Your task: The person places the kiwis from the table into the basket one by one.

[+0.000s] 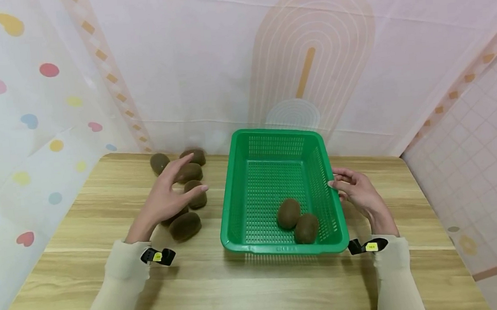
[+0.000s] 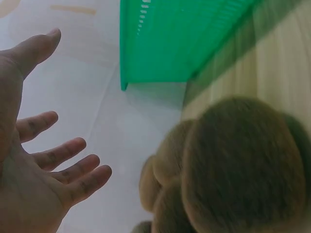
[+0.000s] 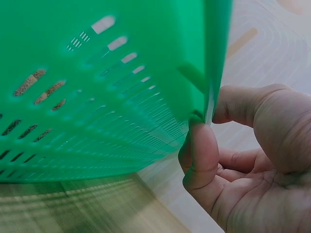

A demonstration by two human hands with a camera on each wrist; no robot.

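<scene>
A green plastic basket (image 1: 234, 200) with slotted walls stands on the table, two brown kiwis (image 1: 289, 213) lying in its near right part. My right hand (image 1: 356, 188) pinches the basket's right rim between thumb and curled fingers; the right wrist view shows this grip on the rim (image 3: 216, 63) close up. To the left of the basket, several kiwis (image 1: 185, 226) lie loosely together on the table. Over them hovers my left hand (image 1: 166, 193), thumb and fingers spread apart with nothing between them. In the left wrist view a kiwi (image 2: 243, 165) looms large beside that hand's straight fingers (image 2: 58, 154).
The wooden table (image 1: 251, 296) runs up to a patterned cloth backdrop (image 1: 207, 70) behind the basket. More cloth walls rise on the left (image 1: 19, 134) and right (image 1: 485, 156).
</scene>
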